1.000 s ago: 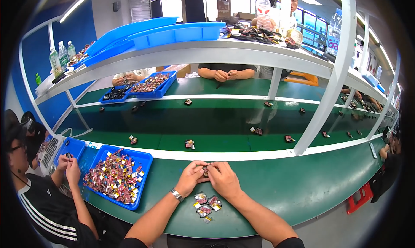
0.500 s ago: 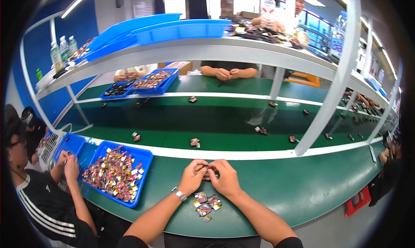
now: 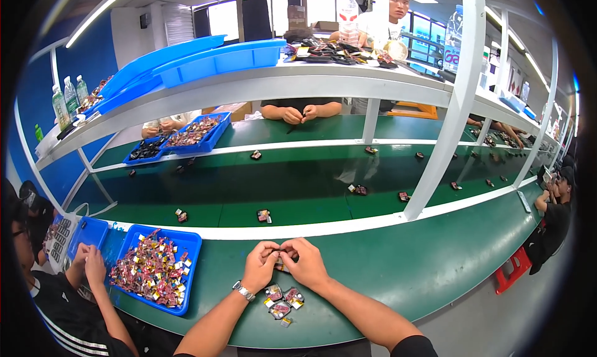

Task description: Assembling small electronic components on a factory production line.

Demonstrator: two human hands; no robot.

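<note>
From my remote feed, I see left hand (image 3: pixel 260 271) and right hand (image 3: pixel 305 267) curled, pinching a small dark-edged part (image 3: pixel 281 267) above smooth green tabletop (image 3: pixel 379 273), near rounded, glossy pieces (image 3: pixel 280 310).

i see a green tabletop (image 3: pixel 385 257), a blue tray (image 3: pixel 194 267) toward its left, three small electronic assemblies (image 3: pixel 280 310) clustered near its front edge, a yellow-and-white piece (image 3: pixel 286 323) beside them

Small assemblies (image 3: pixel 279 310) glossy, plastic-looking; worktop (image 3: pixel 373 264) smooth, semi-gloss; tray (image 3: pixel 194 270) smooth plastic; wristwatch (image 3: pixel 244 291) shiny metal; sleeve (image 3: pixel 413 346) matt cloth.
</note>
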